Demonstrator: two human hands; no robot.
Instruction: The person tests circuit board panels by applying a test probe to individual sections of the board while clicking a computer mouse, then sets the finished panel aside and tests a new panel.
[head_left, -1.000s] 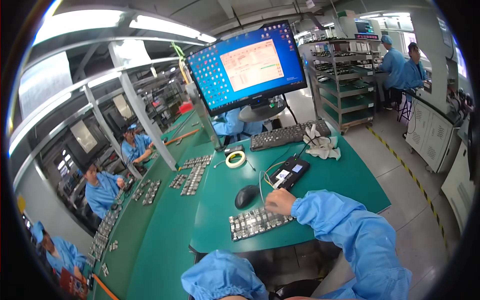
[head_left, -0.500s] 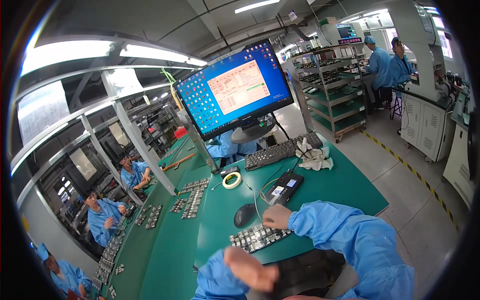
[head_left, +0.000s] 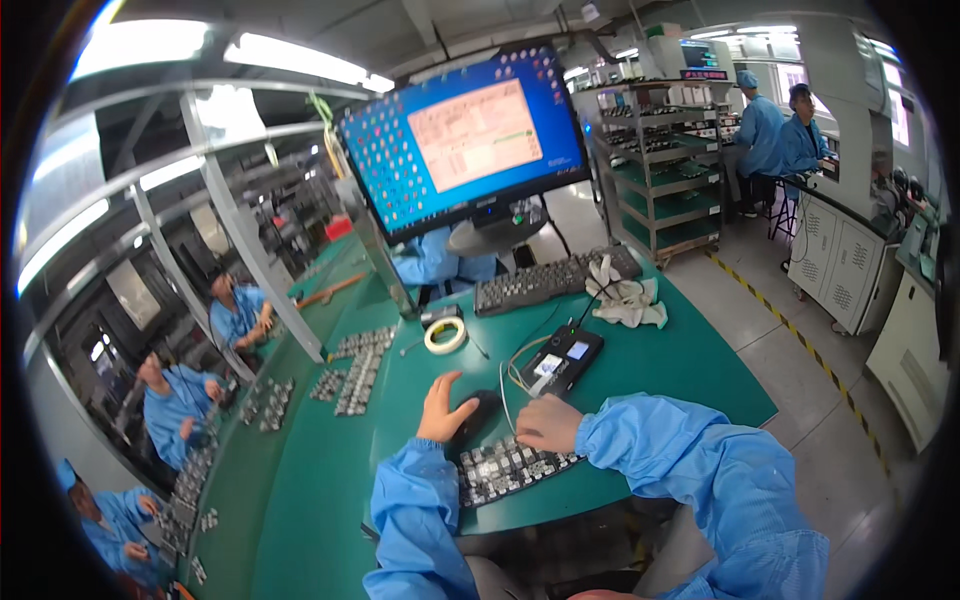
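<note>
Head view: left hand (head_left: pixel 440 410) spread loosely on black mouse (head_left: pixel 478 415); right hand (head_left: pixel 545 425) curled, grip unclear, touching tray of small parts (head_left: pixel 510 468) just below. Likely part-handling step; next needs careful pick.

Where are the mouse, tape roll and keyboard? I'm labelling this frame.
mouse (head_left: pixel 478 412), head view, its dark top.
tape roll (head_left: pixel 445 336), head view, its pale rim.
keyboard (head_left: pixel 545 281), head view, middle keys.

Far ahead of me a monitor (head_left: pixel 465 140) glows blue, a black keyboard (head_left: pixel 545 281) below it. White gloves (head_left: pixel 625 297) lie crumpled to its right, a tape roll (head_left: pixel 445 335) sits left, and metal shelves (head_left: pixel 668 165) stand far right.
</note>
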